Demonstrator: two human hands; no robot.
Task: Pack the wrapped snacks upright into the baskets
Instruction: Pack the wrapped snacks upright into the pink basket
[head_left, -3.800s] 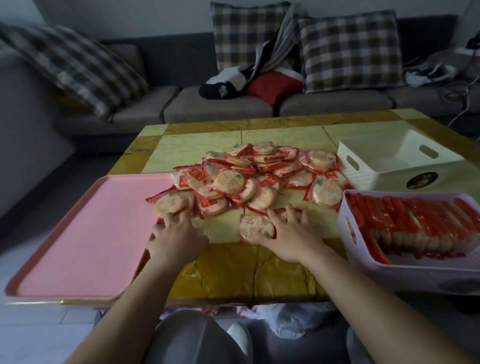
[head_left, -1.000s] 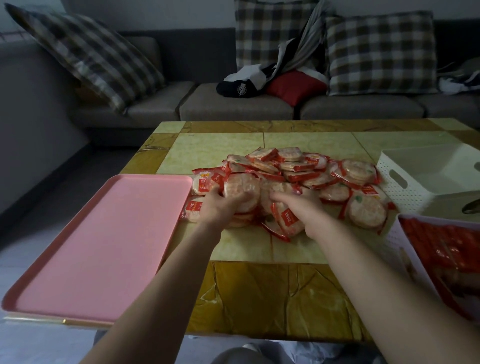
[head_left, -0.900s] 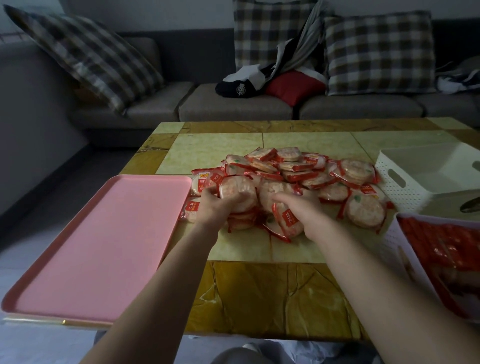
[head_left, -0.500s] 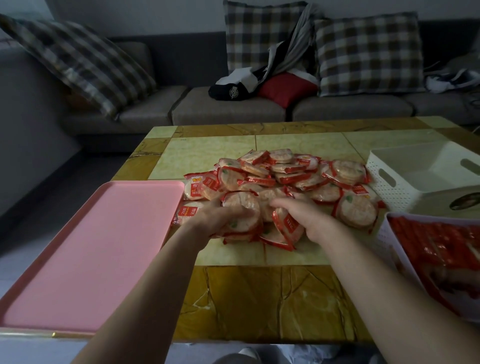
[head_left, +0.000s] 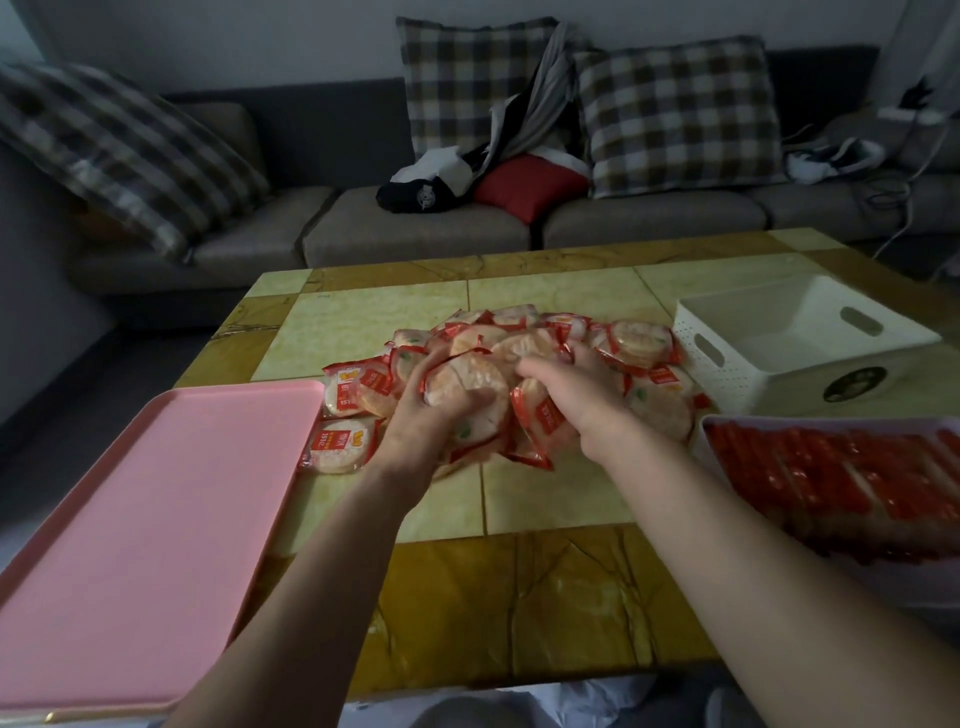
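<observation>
A heap of round snacks in red-edged clear wrappers lies in the middle of the table. My left hand grips a stack of these snacks at the heap's near side. My right hand presses against the same stack from the right, fingers curled over it. A white basket stands empty at the right. Nearer me on the right, a pale basket holds rows of snacks standing on edge.
A pink tray lies at the table's left, overhanging the near edge. Bare tabletop stretches between the heap and me. Behind the table runs a grey sofa with checked cushions and loose clothes.
Both hands have closed in on a bundle of snacks at the front of the heap and pressed it together. The camera has swung slightly left.
</observation>
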